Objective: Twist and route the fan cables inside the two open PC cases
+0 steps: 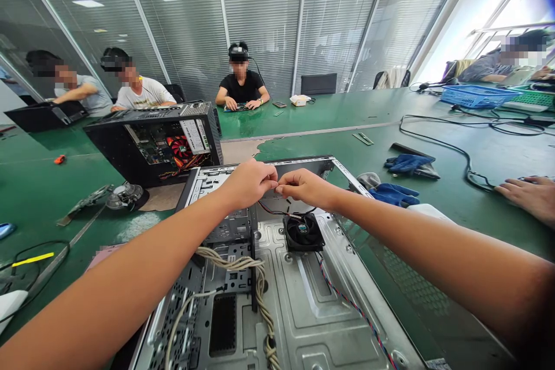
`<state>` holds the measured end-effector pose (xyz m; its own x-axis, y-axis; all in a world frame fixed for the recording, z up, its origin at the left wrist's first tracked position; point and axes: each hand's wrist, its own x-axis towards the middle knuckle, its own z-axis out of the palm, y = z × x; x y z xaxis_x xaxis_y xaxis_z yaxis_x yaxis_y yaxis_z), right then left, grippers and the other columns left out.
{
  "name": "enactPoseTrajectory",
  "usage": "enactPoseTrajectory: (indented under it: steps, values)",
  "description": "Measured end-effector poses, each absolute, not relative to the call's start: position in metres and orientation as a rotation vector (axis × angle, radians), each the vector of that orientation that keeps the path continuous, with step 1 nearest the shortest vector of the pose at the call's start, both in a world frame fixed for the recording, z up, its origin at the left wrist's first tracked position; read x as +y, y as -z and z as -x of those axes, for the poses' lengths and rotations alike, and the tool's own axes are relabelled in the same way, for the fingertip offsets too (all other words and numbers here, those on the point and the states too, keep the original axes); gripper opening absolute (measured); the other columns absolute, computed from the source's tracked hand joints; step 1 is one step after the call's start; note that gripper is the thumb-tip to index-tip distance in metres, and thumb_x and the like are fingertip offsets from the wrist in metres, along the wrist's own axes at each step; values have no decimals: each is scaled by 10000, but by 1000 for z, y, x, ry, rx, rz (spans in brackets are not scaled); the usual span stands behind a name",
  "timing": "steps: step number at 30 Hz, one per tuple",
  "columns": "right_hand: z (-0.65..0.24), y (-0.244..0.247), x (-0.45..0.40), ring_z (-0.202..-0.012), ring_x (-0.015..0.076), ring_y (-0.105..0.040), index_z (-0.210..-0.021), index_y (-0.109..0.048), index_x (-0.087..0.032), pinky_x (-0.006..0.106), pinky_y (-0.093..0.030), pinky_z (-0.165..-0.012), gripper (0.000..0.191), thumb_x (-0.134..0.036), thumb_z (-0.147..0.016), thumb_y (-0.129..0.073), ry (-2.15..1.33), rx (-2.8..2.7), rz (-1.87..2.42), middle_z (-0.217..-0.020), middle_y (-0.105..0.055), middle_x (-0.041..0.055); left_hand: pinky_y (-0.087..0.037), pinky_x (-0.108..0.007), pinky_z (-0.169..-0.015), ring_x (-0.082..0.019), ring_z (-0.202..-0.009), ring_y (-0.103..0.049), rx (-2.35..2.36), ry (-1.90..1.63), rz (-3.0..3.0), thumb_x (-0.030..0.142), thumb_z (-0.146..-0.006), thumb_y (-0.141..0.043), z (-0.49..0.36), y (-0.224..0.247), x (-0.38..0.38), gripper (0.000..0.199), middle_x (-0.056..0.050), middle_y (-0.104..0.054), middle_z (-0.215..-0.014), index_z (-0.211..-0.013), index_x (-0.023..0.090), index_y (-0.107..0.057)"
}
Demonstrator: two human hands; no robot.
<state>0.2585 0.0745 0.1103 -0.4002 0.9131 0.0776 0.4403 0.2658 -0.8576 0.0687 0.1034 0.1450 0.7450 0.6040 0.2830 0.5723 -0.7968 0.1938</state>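
An open metal computer case (303, 312) lies in front of me. Over its far part, my left hand (254, 182) and my right hand (303, 187) meet at the fingertips, each with its fingers pinched; whatever is between them is too small to make out. Just below the hands, a black fan (304, 232) rests inside the case, with thin dark wires running up from it towards the hands. A twisted beige cable bundle (261, 283) runs down the middle of the case, and a braided red and blue cable (342, 295) lies to its right.
Another computer tower (160, 141) stands at the back left. Blue gloves (392, 193) lie right of the case, near black cables (459, 150) and a blue basket (477, 96). A person's hand (529, 193) rests at the right edge. Several people sit around the green table (299, 121).
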Motion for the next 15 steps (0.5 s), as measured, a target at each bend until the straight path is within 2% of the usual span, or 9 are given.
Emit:
enactPoseTrajectory:
  steps: [9, 15]
  values:
    - [-259, -107, 76, -520, 100, -386, -721, -597, -178, 263, -298, -502, 197, -341, -821, -551, -1219, -1841, 1178, -643, -548, 0, -368, -295, -729, -163, -760, -535, 938, -583, -2749, 223, -849, -591, -68, -150, 102, 79, -10, -656, -785, -798, 181, -634]
    - [-259, -108, 77, -545, 106, -388, -687, -590, -177, 270, -295, -530, 202, -331, -813, -556, -1070, -1943, 1231, -631, -543, -3, -342, -288, -665, -155, -693, -505, 922, -510, -2789, 233, -870, -542, -68, -147, 103, 137, -12, -640, -712, -783, 178, -633]
